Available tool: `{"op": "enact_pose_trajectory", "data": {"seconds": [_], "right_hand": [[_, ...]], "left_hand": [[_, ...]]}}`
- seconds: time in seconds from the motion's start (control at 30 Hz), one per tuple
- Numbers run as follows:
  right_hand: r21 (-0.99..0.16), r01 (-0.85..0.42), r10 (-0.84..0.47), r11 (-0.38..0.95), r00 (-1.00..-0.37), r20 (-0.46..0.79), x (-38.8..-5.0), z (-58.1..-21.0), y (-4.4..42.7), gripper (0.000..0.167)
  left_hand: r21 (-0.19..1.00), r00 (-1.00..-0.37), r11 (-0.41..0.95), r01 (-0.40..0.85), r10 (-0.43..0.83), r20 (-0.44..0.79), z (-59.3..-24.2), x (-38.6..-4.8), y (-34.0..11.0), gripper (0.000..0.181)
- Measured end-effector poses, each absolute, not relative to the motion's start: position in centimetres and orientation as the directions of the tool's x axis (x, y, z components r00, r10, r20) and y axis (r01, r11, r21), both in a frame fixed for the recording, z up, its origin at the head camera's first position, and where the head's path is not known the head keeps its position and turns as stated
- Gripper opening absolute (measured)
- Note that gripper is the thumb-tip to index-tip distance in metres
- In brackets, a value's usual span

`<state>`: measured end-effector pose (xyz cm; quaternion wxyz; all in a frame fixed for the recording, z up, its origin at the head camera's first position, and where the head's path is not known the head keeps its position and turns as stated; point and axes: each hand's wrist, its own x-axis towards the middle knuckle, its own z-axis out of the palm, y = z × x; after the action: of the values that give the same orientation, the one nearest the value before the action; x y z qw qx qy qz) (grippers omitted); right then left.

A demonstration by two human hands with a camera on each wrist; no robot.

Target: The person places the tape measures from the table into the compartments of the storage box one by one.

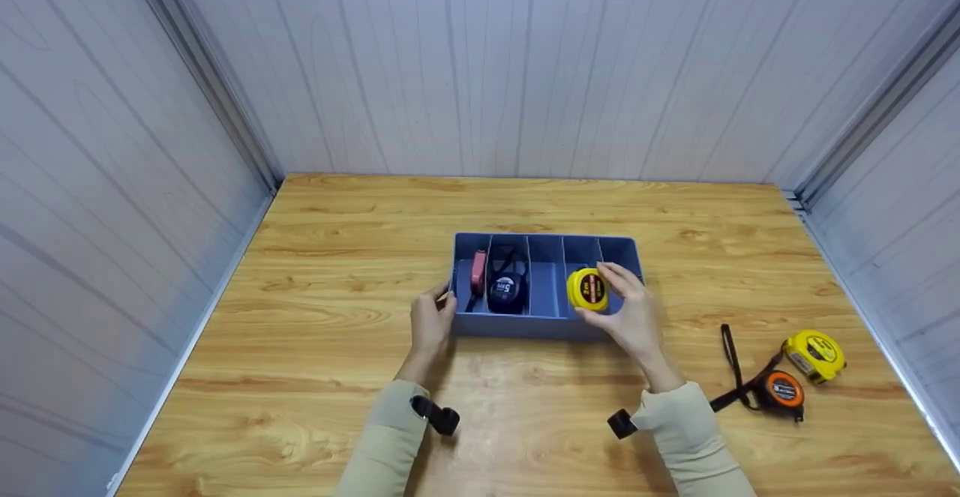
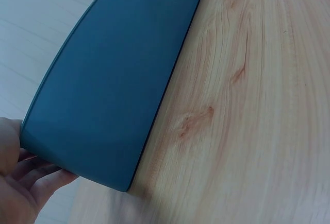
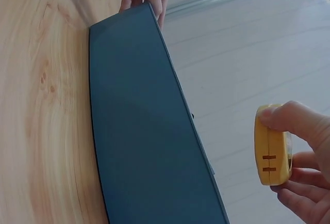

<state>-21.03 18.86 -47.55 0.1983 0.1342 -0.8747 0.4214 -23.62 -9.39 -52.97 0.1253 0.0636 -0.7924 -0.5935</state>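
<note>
A blue divided box [image 1: 517, 326] stands on the table. My left hand [image 1: 433, 323] grips its left end, fingers against the end wall and thumb by the rim; in the left wrist view that hand [image 2: 20, 188] is partly cut off. Between thumb and fingers, my right hand [image 1: 634, 317] pinches a round yellow tape measure [image 1: 587, 290] over the right-hand compartments. The right wrist view shows this tape measure [image 3: 270, 144] edge-on, above the box's rim. A pink tape measure [image 1: 478, 272] lies in the leftmost compartment, and a dark blue tape measure [image 1: 508, 291] with a strap occupies the one beside it.
To the right on the wooden table [image 1: 315, 377] lie a yellow tape measure [image 1: 814, 356] and a black-and-orange tape measure [image 1: 781, 390] with black straps. Pale panel walls [image 1: 487, 70] enclose the back and both sides.
</note>
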Motion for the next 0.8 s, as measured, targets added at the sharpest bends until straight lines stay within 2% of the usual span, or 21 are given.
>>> {"op": "enact_pose_trajectory", "data": {"seconds": [0.3, 0.8], "right_hand": [[-0.679, -0.446, -0.103, 0.583, -0.870, 0.483, -22.1, -47.8, 17.8, 0.066], [-0.680, -0.405, -0.136, 0.611, -0.900, 0.414, -24.2, -48.4, 16.7, 0.066]], "left_hand": [[0.966, -0.961, 0.255, 0.043, -0.253, 0.110, -52.9, -23.6, -9.3, 0.034], [0.944, -0.960, 0.321, 0.073, -0.233, 0.154, -53.1, -23.7, -9.5, 0.032]]}}
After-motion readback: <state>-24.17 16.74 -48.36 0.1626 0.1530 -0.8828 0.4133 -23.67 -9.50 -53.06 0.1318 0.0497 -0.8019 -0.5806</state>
